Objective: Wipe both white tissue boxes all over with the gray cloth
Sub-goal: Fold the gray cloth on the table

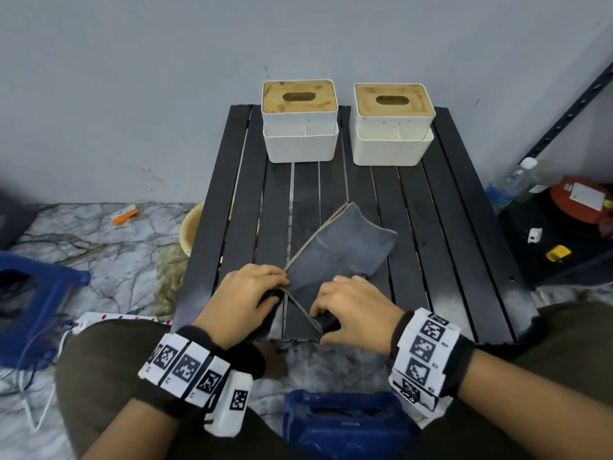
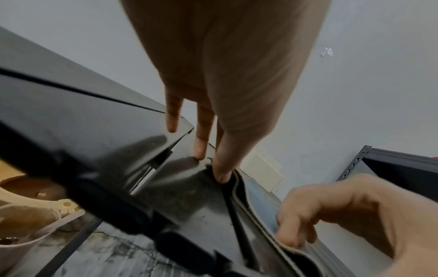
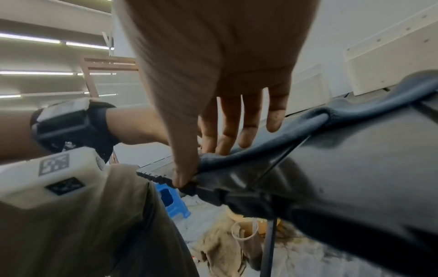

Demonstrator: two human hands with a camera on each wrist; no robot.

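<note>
The near corner of the gray cloth [image 1: 341,250] is pinched by the right hand [image 1: 355,310]. Its edge is pressed flat under the left hand [image 1: 245,293], fingers straight, seemingly for folding. Untouched on the black slatted table [image 1: 464,244] are the left tissue box [image 1: 300,127] at 11 o'clock and the right tissue box [image 1: 393,131] at 1 o'clock, against a gray wall [image 1: 132,94].

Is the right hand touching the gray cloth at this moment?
Touching. The right wrist view shows the right hand pinching the gray cloth: the thumb and the fingers close on its near end at the table's edge.
</note>
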